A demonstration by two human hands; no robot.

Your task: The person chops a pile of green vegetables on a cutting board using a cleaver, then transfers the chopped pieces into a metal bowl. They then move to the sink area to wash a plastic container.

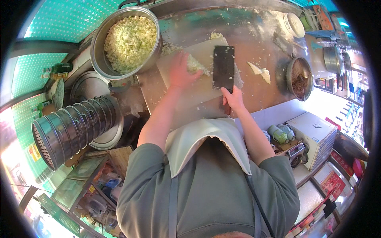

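Note:
My right hand [233, 98] is closed around the handle of a cleaver [223, 68], whose broad dark blade lies over the right part of a pale cutting board [190, 89]. My left hand [183, 71], slightly blurred, has its fingers spread beside a small heap of chopped cabbage [194, 65] on that board. Bits of cabbage cling to the blade. At the upper left, a large steel pot [96, 50] holds a mound of chopped cabbage [131, 41]. A pale cabbage piece [260, 72] sits on the brown worktop right of the cleaver.
A stack of steel steamer tiers [74, 128] leans in view at left. On the worktop's right stand a metal bowl of brown filling [300, 78] with a spoon and a white tub [294, 25]; a scraper [282, 44] lies near loose flour. A white appliance [312, 135] stands lower right.

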